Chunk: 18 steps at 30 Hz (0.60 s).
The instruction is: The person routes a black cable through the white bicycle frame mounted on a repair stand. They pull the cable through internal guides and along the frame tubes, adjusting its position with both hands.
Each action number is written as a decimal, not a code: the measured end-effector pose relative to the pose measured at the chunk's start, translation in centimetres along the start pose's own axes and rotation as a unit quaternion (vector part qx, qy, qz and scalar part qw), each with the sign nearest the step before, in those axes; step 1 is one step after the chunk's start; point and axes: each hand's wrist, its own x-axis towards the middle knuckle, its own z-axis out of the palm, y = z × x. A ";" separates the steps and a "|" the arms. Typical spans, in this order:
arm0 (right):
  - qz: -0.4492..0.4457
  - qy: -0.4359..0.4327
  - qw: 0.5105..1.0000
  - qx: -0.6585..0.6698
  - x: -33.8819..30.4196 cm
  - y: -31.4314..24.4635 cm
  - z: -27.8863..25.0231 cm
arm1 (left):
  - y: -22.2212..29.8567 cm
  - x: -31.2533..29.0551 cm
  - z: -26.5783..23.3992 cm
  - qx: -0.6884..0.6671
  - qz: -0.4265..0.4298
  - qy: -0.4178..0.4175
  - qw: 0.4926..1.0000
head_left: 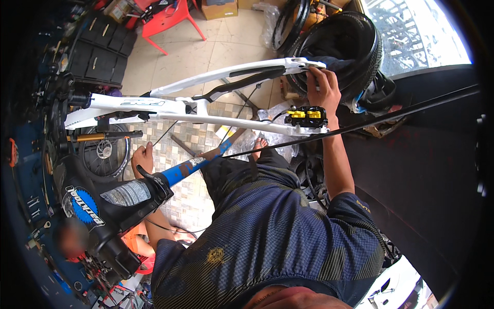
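Head view: pinching the rear tip of the white bike frame (172,106) with the right hand (324,90); beside the frame's front half, perhaps pinching a thin cable (164,134) with the left hand (143,158), too unclear to be sure. Seemingly part-built: black bar (220,90) on the frame, no wheel at the rear tip.

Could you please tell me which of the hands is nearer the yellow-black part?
Right. The right hand is just above the yellow-black part in the picture; the left hand is well off to its left, lower down.
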 end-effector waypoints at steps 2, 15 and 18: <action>-0.019 -0.021 0.999 -0.045 0.1 -0.1 -0.6 | -1.3 0.5 1.1 -0.130 -0.147 -0.151 0.969; -0.019 -0.048 0.999 -0.004 1.2 -0.2 -0.7 | -6.2 -1.1 5.1 -0.509 -0.286 -0.370 0.723; -0.007 -0.041 0.999 -0.012 1.1 0.3 -0.7 | -4.9 -2.0 3.6 -0.424 -0.256 -0.390 0.776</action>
